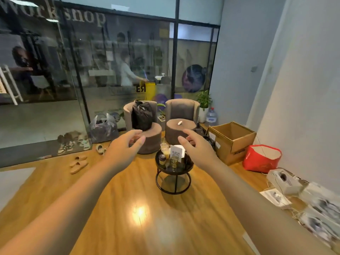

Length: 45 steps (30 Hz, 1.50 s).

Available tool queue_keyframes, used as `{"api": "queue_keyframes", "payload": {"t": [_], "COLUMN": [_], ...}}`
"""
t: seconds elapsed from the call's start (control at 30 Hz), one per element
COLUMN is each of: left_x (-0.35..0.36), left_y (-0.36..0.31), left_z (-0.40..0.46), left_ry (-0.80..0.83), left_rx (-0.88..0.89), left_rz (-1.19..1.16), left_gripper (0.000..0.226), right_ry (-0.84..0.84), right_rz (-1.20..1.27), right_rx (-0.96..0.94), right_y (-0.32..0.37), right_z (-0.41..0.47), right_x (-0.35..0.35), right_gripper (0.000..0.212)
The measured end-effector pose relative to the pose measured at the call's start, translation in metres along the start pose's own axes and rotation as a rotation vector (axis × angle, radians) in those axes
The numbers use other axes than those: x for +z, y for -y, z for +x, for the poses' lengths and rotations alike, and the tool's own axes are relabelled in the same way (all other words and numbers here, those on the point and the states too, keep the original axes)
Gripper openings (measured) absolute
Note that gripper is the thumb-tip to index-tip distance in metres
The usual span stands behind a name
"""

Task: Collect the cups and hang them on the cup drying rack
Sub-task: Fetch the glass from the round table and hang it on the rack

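A small round black side table [160, 167] stands on the wooden floor ahead. On it are a plastic cup with a straw [164, 149], a small dark-lidded cup [162, 159], a clear glass [173, 162] and a white card with a printed code [177, 153]. My left hand [122, 149] and my right hand [197, 147] are stretched out in the air on either side of the table, fingers apart, holding nothing. No cup drying rack is in view.
Two brown armchairs stand behind the table, the left one [145, 142] holding a black bag [142, 115]. An open cardboard box [231, 140], a red bag [261, 158] and white boxes [284, 181] line the right wall. Slippers [78, 164] lie at left by the glass wall.
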State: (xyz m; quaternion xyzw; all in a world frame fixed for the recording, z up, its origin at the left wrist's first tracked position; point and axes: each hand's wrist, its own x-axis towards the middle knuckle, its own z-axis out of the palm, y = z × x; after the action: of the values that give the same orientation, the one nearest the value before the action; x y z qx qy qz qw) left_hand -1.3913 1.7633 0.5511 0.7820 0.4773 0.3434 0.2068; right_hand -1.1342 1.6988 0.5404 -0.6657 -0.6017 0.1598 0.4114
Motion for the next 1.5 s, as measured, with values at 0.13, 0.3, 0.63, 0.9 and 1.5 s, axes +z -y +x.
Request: {"api": "queue_keyframes", "payload": {"t": [0.13,0.3,0.63,0.9,1.5], "left_x": [0.037,0.102,0.270,0.377,0.601], "left_y": [0.046,0.093,0.179,0.224,0.395], "left_z": [0.096,0.205,0.346,0.433,0.551], "left_ry": [0.116,0.247,0.386,0.373,0.436], "left_rx": [0.040,0.075,0.000,-0.134,-0.042], "left_rz": [-0.026,-0.036,-0.044,-0.078,0.010], "left_gripper": [0.051,0.049,0.054,0.051,0.086], "right_ry": [-0.064,-0.119,0.001,0.131,0.165], "right_rz": [-0.056,-0.099,-0.161,-0.134,-0.111], "right_rx": [0.146,0.236,0.301,0.363,0.393], "right_y": [-0.034,-0.072,-0.209,-0.337,-0.559], "right_z": [0.067,0.138,0.270,0.371,0.521], "right_x": [0.026,0.055,0.114,0.142,0.263], "right_gripper": [0.061,0.061,0.069,0.073,0.066]}}
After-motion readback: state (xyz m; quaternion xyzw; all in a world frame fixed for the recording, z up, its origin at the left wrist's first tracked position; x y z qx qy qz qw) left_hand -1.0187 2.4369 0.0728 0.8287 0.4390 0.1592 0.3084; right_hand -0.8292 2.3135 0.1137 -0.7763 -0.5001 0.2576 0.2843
